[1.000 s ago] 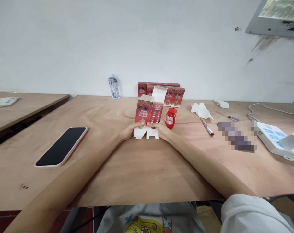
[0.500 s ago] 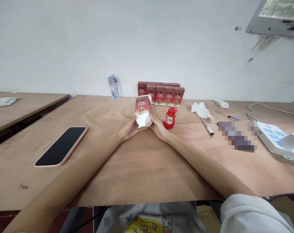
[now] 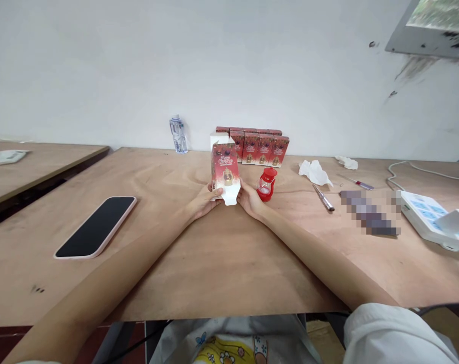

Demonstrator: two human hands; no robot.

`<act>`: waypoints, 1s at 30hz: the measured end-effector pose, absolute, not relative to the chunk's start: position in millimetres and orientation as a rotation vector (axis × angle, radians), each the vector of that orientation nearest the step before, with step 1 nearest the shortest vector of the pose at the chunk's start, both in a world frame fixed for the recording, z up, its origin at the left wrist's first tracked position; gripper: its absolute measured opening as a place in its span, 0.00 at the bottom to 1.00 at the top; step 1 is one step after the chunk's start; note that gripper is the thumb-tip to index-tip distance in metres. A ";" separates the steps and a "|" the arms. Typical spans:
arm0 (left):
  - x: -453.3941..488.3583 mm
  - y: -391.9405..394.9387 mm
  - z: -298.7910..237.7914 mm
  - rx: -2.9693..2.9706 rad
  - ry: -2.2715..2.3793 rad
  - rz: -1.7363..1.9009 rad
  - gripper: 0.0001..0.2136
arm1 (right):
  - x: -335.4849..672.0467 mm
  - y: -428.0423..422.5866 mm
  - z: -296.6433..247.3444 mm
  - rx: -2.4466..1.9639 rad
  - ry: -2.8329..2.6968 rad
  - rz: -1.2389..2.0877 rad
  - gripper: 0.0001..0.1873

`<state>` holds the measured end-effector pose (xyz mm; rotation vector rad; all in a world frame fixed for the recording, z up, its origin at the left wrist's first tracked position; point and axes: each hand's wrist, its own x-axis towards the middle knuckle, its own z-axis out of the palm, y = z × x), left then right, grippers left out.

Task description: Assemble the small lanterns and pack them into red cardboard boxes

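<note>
Between my two hands is a red printed carton (image 3: 225, 167) with a gold lantern picture. White flaps stick out at its top and bottom ends. My left hand (image 3: 205, 201) is closed on the lower left of the carton, thumb across its front. On the lower right side, my right hand (image 3: 249, 200) grips it too, its fingers partly hidden behind the carton. A small red lantern (image 3: 266, 184) with a clear globe stands on the table just right of my right hand. Behind it, several matching red boxes (image 3: 265, 149) stand upright in two rows.
A phone (image 3: 96, 227) lies on the left of the wooden table (image 3: 229, 273). By the wall stands a water bottle (image 3: 178, 134). To the right are crumpled tissue (image 3: 315, 173), a metal-handled tool (image 3: 323, 197), a screwdriver (image 3: 360, 182), a pixelated object and a power strip (image 3: 430, 215).
The carton has tipped more upright, so its printed front faces me and the white flaps at both ends show. My left thumb has come round onto its front.
</note>
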<state>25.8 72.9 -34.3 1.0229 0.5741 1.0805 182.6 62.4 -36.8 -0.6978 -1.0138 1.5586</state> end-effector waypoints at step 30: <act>40.2 60.3 -29.7 1.124 0.493 1.190 0.26 | 182.4 59.7 -30.6 -0.670 -1.079 1.537 0.25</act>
